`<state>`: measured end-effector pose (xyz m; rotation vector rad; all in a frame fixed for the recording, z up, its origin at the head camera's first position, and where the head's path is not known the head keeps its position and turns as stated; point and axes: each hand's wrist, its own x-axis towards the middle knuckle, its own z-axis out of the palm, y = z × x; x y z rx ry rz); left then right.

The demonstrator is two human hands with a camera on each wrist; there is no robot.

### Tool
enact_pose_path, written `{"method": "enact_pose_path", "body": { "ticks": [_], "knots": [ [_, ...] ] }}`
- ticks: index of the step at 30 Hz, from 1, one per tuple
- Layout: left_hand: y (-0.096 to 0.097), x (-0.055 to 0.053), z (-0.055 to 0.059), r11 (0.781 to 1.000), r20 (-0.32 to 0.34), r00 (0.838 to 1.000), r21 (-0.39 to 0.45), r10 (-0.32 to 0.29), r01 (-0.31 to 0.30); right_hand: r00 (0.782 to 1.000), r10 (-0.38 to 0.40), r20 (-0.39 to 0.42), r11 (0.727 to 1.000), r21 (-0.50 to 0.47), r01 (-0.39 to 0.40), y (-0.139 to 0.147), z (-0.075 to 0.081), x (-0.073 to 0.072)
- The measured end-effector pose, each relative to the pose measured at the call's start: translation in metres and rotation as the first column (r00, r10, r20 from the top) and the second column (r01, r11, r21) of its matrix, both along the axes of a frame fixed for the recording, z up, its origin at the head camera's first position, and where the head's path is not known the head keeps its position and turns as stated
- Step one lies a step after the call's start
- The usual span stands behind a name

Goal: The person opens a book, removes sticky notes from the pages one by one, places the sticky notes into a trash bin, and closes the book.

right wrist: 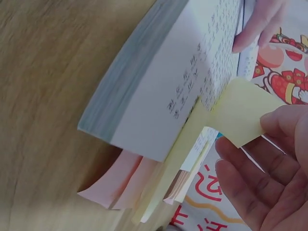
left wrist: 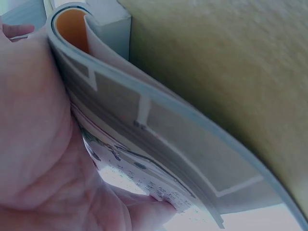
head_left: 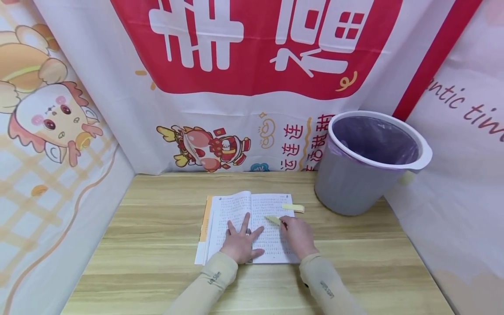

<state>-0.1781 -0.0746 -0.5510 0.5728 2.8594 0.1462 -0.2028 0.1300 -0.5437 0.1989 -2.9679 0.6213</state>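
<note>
An open book (head_left: 271,245) with printed pages lies on the wooden table. My left hand (head_left: 240,245) rests across its middle, fingers spread, pressing the pages down. In the left wrist view the palm is beside the curled edge of the book's cover (left wrist: 173,139). My right hand (head_left: 299,236) pinches a yellow sticky note (right wrist: 245,113) at one corner, between thumb and fingers. The note stands over the right page. Another yellow sticky note (head_left: 293,207) sticks out past the page's right edge. Pink sticky tabs (right wrist: 120,180) project from the book's side in the right wrist view.
A grey trash bin (head_left: 350,183) with a purple liner stands on the table at the back right. Printed cloth curtains (head_left: 252,105) hang behind the table and along both sides. An orange strip of the book's cover (head_left: 206,218) shows at its left.
</note>
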Motion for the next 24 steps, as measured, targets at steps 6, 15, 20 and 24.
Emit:
{"method": "enact_pose_path", "body": {
  "ticks": [6, 15, 20, 24],
  "knots": [
    [0.001, 0.001, 0.0, 1.0, 0.02, 1.0, 0.011, 0.008, -0.008, 0.998, -0.05, 0.038, 0.996, -0.068, 0.053, 0.007, 0.002, 0.0],
    [0.002, -0.002, -0.008, 1.0, 0.025, 1.0, 0.02, 0.009, -0.009, 0.995, -0.079, -0.068, 0.98, -0.19, 0.065, 0.029, 0.005, -0.003],
    [0.001, -0.002, -0.008, 1.0, 0.031, 0.999, 0.024, 0.011, -0.012, 0.992, -0.112, -0.058, 0.95, -0.3, 0.09, 0.043, 0.014, -0.003],
    [0.001, -0.003, -0.008, 1.0, 0.025, 1.0, 0.016, 0.007, -0.007, 0.989, -0.101, -0.109, 0.926, -0.374, 0.053, 0.054, 0.027, -0.001]
  ]
}}
